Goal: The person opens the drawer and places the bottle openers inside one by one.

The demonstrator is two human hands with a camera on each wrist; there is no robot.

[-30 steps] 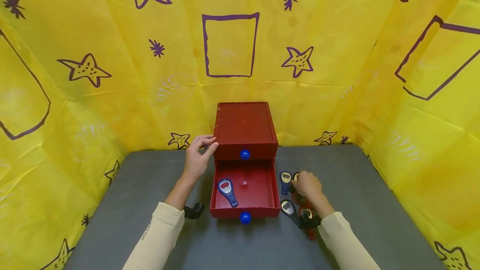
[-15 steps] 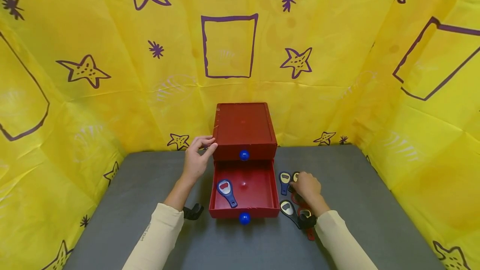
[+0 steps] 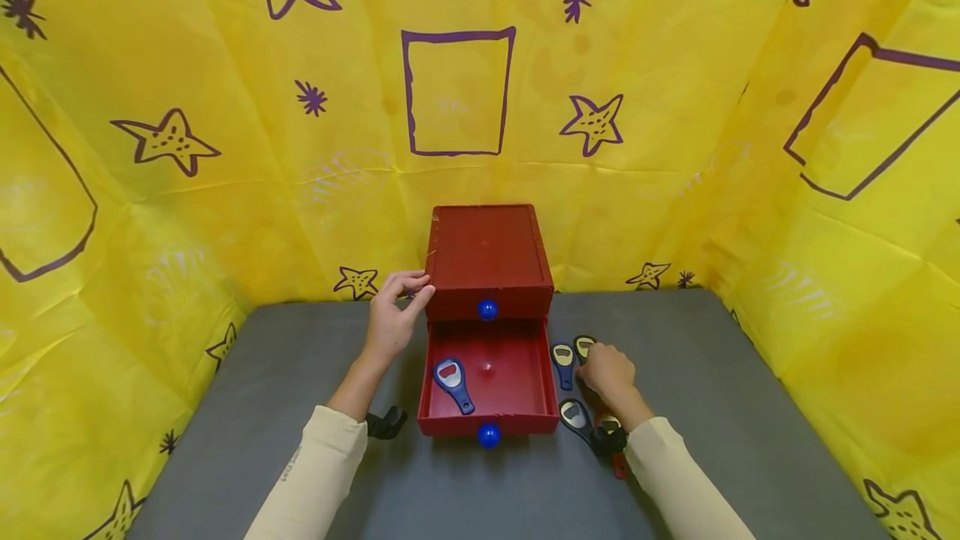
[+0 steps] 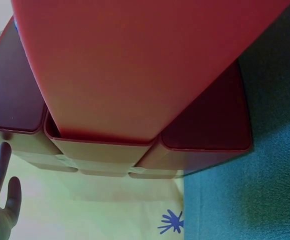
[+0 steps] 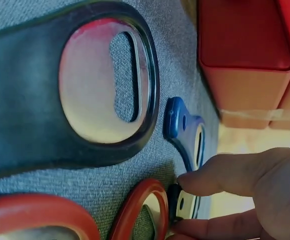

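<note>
Left grip (image 3: 393,321): fingers spread, fingertips at left edge of red cabinet (image 3: 487,248); probably steadying it. Just right of that grip, lower drawer (image 3: 517,367) stands open, with first blue opener (image 3: 455,387) lying inside near its left wall. Right grip (image 3: 609,375), right of the drawer: thumb and finger pinching far black opener (image 3: 584,346) at the handle end; can't tell if it's off the desk (image 3: 300,373).

Judged step: loading openers into the drawer, one in, next being grasped. Next move likely calls for a lift, a leftward carry over the drawer's right wall, and release beside the first.

Rest, left to right: second blue opener (image 3: 564,366) sits between drawer and right grip, right in the carry path. Near black opener (image 3: 575,415) lies on the grip's near side. Two red openers (image 5: 127,212) partly under right grip and forearm. Wrist camera (image 3: 609,437) hangs low there, could snag one.
</note>
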